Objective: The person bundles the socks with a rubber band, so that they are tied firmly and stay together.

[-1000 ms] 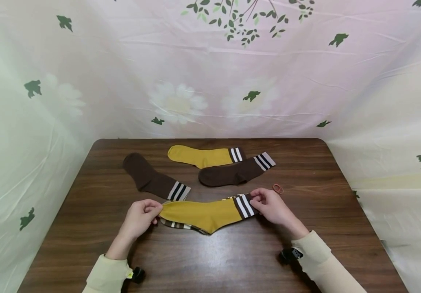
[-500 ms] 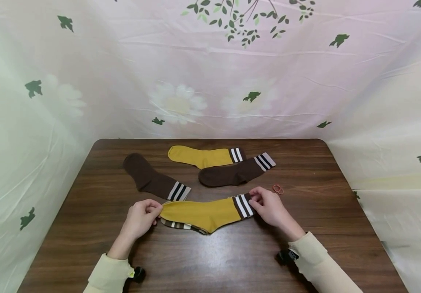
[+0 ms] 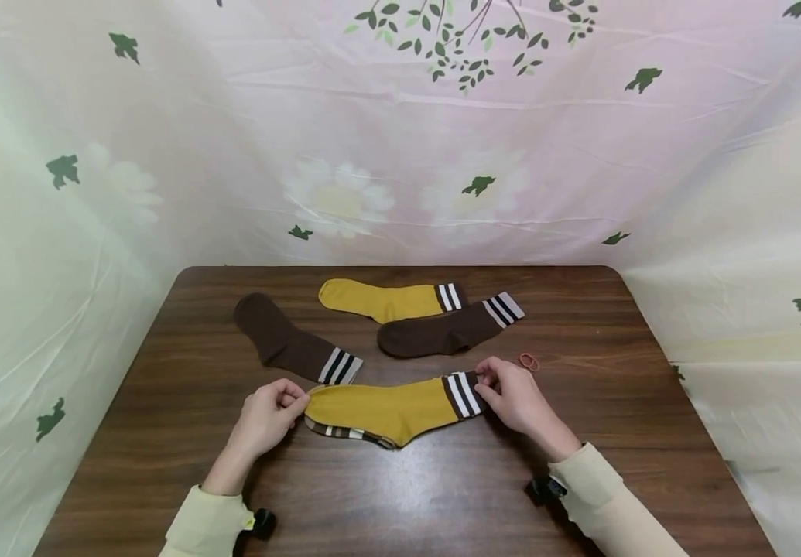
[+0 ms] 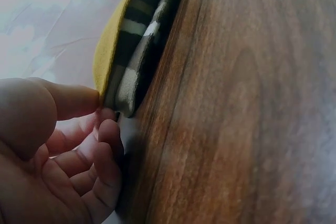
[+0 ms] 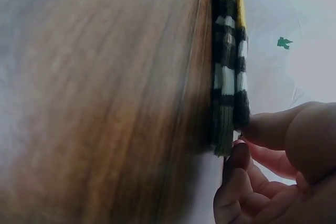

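Note:
A yellow sock [image 3: 372,406] with a dark, white-striped cuff lies flat across the table's middle, toe to the left. Beneath it, striped socks [image 3: 344,431] in brown, grey and white show along the near edge; their layers [image 4: 126,85] are plain in the left wrist view. My left hand [image 3: 268,416] pinches the yellow toe between thumb and fingers. At the other end my right hand [image 3: 517,396] pinches the cuff corner. In the right wrist view, the thumb is against the dark cuff [image 5: 242,85], and striped cuffs [image 5: 224,87] are stacked underneath.
Behind lie a brown sock [image 3: 296,348] at left, another brown sock [image 3: 435,334] and a second yellow sock [image 3: 379,299]. Small red rubber bands [image 3: 528,361] rest beyond my right hand. A patterned cloth [image 3: 400,155] hangs around the wooden table [image 3: 400,518].
My right hand and forearm have shifted slightly left, and the yellow sock's cuff now covers the striped edge that showed behind it. My left hand keeps its place at the toe.

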Motion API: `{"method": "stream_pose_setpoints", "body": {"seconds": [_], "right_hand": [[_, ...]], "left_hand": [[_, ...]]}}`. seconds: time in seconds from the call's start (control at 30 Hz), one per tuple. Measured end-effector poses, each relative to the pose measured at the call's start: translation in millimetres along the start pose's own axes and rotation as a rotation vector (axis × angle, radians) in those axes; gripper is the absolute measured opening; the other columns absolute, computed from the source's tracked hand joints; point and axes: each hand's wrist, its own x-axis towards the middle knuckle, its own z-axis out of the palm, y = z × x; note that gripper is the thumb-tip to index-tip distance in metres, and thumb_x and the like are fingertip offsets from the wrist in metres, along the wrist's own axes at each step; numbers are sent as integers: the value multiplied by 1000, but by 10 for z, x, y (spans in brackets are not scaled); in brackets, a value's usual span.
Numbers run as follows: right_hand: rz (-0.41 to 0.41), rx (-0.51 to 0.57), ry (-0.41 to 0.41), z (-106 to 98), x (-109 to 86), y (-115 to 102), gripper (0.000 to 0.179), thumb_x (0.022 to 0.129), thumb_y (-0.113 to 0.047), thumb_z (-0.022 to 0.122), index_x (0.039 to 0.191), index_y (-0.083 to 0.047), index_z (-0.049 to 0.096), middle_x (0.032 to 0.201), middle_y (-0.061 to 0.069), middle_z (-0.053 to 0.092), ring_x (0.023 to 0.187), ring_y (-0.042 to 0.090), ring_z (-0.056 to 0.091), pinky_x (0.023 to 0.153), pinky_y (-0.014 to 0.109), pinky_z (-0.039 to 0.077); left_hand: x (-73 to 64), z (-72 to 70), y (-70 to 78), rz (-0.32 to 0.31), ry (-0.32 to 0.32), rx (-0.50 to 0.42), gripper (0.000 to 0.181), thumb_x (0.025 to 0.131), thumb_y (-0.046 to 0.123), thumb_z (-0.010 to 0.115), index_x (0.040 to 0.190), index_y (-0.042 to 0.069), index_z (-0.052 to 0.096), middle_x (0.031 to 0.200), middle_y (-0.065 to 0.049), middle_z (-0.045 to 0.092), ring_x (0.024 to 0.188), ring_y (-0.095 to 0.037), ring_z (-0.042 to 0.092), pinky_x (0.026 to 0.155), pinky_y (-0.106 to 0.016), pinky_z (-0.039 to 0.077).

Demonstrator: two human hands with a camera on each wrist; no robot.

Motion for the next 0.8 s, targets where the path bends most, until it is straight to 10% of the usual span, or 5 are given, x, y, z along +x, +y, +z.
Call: {"method": "stream_pose_setpoints", "body": {"seconds": [0.8], "right_hand": [[-13,5,-123,-103,104,55,20,94,-10,78,112,-8,70,88,-1,66,76,9,62,72,35,55]], "left_hand": [[92,-67,-5,-12,-90,2,15,102,21,70,92,10,71,71,0,66,58,-16,62,54,-28,46]]}}
